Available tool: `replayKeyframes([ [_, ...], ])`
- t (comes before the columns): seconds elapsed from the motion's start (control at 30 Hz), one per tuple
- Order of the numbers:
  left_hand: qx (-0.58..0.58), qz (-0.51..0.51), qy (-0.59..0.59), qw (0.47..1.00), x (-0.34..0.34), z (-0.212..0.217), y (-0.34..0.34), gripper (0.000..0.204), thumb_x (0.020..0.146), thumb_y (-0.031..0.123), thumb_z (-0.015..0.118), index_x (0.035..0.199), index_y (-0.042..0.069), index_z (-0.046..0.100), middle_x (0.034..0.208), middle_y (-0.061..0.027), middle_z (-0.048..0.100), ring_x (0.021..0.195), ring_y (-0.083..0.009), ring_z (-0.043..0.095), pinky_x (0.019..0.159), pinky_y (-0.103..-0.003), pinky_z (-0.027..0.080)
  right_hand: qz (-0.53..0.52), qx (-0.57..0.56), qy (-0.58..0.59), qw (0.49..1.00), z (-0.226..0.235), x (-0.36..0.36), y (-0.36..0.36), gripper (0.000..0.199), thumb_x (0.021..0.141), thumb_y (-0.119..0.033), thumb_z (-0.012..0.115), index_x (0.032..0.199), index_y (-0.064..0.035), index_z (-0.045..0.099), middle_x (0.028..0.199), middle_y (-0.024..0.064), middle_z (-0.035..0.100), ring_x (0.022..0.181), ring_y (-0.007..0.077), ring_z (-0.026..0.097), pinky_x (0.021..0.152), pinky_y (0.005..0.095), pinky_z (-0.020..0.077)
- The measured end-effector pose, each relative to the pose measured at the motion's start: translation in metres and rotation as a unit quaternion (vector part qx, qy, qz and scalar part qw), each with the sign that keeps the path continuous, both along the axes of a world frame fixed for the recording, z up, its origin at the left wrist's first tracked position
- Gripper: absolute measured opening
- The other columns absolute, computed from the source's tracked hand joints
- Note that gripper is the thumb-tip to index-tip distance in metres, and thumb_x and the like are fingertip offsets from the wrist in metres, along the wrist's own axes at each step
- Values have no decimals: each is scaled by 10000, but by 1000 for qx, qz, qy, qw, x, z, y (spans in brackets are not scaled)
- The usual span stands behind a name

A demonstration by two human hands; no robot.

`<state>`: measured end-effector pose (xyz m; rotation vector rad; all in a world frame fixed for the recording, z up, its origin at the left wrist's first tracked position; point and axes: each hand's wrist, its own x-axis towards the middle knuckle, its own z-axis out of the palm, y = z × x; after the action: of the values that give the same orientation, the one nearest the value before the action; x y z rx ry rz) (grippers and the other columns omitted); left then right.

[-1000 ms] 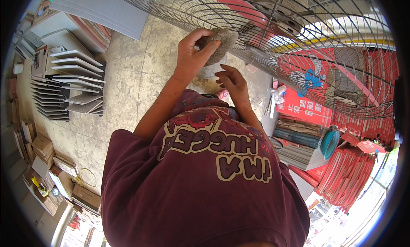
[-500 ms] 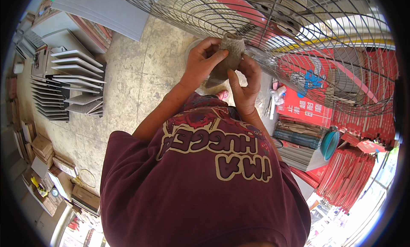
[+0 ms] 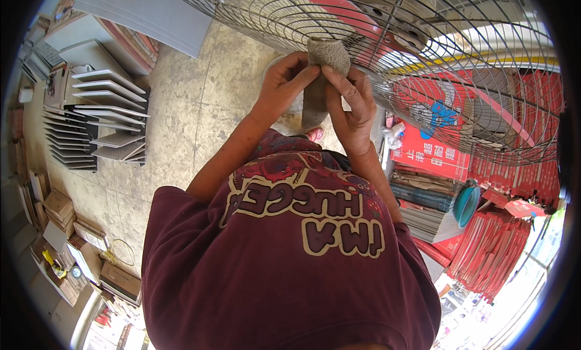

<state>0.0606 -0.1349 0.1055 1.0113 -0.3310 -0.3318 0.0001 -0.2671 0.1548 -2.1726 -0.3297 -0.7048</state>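
Observation:
A grey-brown cloth (image 3: 330,55) is bunched and folded over at the top, with a loose end hanging down between my hands. My left hand (image 3: 282,78) is closed on its left side, thumb and fingers pinching the fabric. From the right, my right hand (image 3: 352,105) grips it too, thumb pressed near my left thumb tip. Directly beyond the cloth curves the wire guard of a large fan (image 3: 387,29), close to my fingertips. Whether the cloth touches the wires I cannot tell. Part of the cloth is hidden behind my fingers.
Grey tile panels stand in a display rack (image 3: 115,111) at the left. Large grey sheets (image 3: 151,17) lean at the far left. Red cartons (image 3: 490,253) are stacked on the right, near a teal round object (image 3: 466,206). Cardboard boxes (image 3: 59,208) sit at the lower left.
Both hands have shifted their hold on the cloth. Its top now folds over more broadly, and the lower end hangs longer. My right hand has moved up and inward toward the left thumb.

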Motion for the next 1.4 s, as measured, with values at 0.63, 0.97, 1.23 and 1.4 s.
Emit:
replayKeyframes([
  [0.63, 253, -143, 21, 957, -13, -66, 4, 260, 876, 224, 594, 986, -11, 579, 843, -15, 601, 771, -66, 547, 664, -213, 440, -95, 226, 285, 927, -63, -7, -11, 401, 807, -54, 583, 1204, -36, 534, 942, 98, 614, 710, 114, 603, 591, 240, 495],
  [0.97, 128, -120, -49, 983, -20, -7, 2, 218, 867, 167, 590, 1006, 0, 570, 909, -14, 594, 848, -73, 526, 752, -239, 424, -117, 10, -9, 993, -1, -17, -1, 429, 754, 47, 592, 1170, -52, 559, 873, 88, 575, 665, 164, 554, 605, 265, 478],
  [1.23, 160, -144, -46, 976, -23, -11, 1, 220, 861, 169, 594, 1012, 10, 571, 885, -8, 594, 838, -78, 524, 765, -247, 419, -140, 48, 32, 989, -8, -20, 0, 424, 755, 52, 584, 1166, -51, 563, 897, 87, 564, 673, 144, 542, 594, 246, 474],
  [1.4, 211, -147, -38, 966, -27, -29, -3, 237, 854, 167, 604, 1023, 3, 575, 879, -10, 604, 810, -72, 533, 735, -242, 432, -151, 101, 96, 979, -30, -22, -9, 404, 765, 25, 588, 1159, -63, 575, 890, 72, 567, 664, 116, 545, 573, 218, 475],
])
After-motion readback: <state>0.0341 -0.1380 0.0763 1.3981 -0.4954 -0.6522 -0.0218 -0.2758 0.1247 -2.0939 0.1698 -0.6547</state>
